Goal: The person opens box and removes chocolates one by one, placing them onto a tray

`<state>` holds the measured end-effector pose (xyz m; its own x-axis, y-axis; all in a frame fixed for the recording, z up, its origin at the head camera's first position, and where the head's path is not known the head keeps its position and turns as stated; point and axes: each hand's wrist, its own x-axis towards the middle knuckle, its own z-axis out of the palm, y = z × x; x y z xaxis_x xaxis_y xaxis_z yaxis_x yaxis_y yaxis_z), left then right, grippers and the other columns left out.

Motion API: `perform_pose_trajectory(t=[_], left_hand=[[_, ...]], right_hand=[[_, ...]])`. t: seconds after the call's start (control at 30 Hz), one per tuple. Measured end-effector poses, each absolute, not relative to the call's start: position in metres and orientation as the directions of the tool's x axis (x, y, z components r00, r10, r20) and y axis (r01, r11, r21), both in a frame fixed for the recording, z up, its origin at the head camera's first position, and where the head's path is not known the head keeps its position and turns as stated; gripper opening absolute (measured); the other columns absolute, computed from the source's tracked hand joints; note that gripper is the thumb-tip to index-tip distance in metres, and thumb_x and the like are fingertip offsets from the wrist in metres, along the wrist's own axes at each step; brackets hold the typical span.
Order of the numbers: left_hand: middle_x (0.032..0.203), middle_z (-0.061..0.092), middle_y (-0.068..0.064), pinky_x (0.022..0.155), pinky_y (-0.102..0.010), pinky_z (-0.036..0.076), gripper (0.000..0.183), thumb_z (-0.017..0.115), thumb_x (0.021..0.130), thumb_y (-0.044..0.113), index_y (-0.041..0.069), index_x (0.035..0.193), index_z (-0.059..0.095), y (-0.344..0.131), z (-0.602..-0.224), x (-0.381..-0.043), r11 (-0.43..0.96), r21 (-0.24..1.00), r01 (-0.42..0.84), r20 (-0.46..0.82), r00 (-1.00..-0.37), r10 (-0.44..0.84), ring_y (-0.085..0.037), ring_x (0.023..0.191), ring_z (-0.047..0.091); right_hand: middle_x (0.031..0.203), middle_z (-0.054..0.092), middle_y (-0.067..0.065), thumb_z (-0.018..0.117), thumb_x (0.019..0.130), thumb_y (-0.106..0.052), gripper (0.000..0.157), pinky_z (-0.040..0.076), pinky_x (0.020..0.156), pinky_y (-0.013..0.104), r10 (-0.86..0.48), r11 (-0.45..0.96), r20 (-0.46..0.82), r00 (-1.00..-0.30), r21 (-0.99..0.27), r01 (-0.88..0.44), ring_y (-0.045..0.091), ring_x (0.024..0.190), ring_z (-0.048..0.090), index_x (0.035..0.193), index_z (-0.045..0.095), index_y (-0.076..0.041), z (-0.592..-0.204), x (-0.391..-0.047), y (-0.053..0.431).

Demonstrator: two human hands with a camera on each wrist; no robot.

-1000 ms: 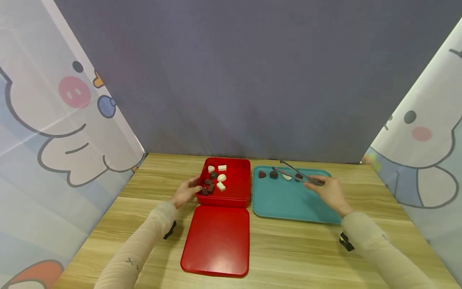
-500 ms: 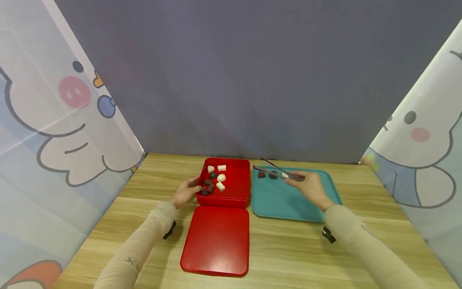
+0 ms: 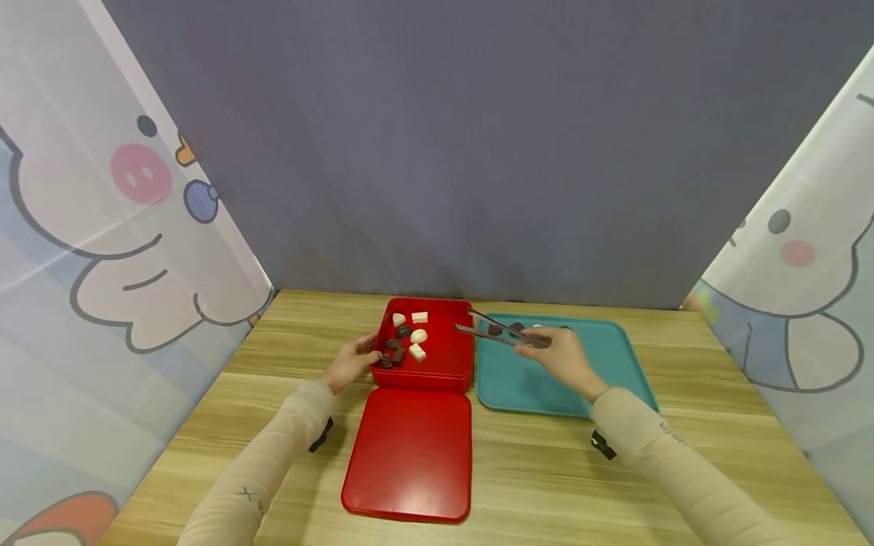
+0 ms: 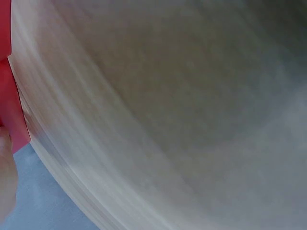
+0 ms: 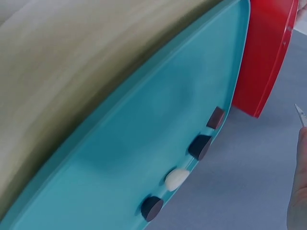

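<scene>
My left hand (image 3: 351,364) holds the left wall of a red box (image 3: 447,349), thumb over the rim. White and dark chocolates sit inside the box, mostly toward its left, among them a white block (image 3: 417,352) and a white dome (image 3: 419,336). My right hand (image 3: 561,355) grips metal tongs (image 3: 488,334). Their arms are spread with nothing between them, and the tips overlap the box's right edge in the head view. Beneath this hand lies a teal tray (image 3: 539,387). Several chocolates line its far edge, including a white one (image 5: 176,179) and a dark one (image 5: 152,208).
A flat red lid (image 3: 410,455) lies on the wooden table (image 3: 539,485), directly in front of the box. A grey wall (image 3: 437,152) stands behind the table, with cartoon-printed sheets on both sides.
My right hand has travelled left with the tongs, from over the tray's right side until the tips reach the box's right edge. My left hand stays at the box.
</scene>
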<state>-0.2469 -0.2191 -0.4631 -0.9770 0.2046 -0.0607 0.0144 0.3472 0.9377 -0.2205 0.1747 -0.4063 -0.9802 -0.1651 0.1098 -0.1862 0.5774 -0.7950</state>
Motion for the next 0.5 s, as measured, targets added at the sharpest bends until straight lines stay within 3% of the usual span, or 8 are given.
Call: perform_pose_trajectory(t=[0.2,0.5], left_hand=[[0.145,0.032,-0.022,0.102,-0.048,0.037,0.056,0.048,0.093,0.007,0.002,0.144,0.027,-0.219,-0.464,-0.245,0.341,0.94,-0.005,-0.075,-0.978,0.193,-0.037,0.132,0.033],[0.144,0.031,-0.023,0.103,-0.049,0.035,0.055,0.048,0.094,0.009,0.002,0.144,0.026,-0.219,-0.464,-0.246,0.347,0.938,-0.004,-0.074,-0.979,0.187,-0.037,0.132,0.032]], right_hand=[[0.102,0.069,0.01,0.071,0.078,-0.034,0.047,0.054,0.072,0.032,-0.171,0.561,0.079,-0.982,-0.812,-0.163,0.022,0.093,0.065,0.116,0.064,-0.008,-0.409,-0.219,0.164],[0.098,0.069,0.008,0.072,0.078,-0.032,0.045,0.054,0.072,0.031,-0.21,0.526,0.084,-0.974,-0.83,-0.185,0.018,0.089,0.065,0.115,0.065,-0.006,-0.41,-0.219,0.15]])
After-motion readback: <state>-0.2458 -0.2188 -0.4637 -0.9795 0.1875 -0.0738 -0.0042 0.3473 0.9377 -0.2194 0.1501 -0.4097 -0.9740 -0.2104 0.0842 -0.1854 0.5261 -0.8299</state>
